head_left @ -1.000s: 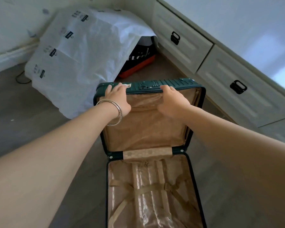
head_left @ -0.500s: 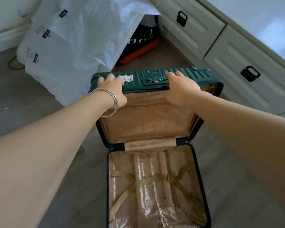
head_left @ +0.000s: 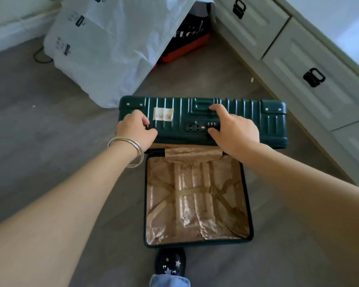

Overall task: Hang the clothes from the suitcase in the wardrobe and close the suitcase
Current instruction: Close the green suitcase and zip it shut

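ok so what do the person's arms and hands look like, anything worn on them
Both arms are bare with no sleeves in view. The left hand has a stack of thin silver bangles round its wrist. The right hand and its wrist carry nothing: no rings, watch or gloves show on either hand.

suitcase (head_left: 197, 204) on floor (head_left: 50, 121) | bag (head_left: 112, 48) behind | drawers (head_left: 298, 59) right
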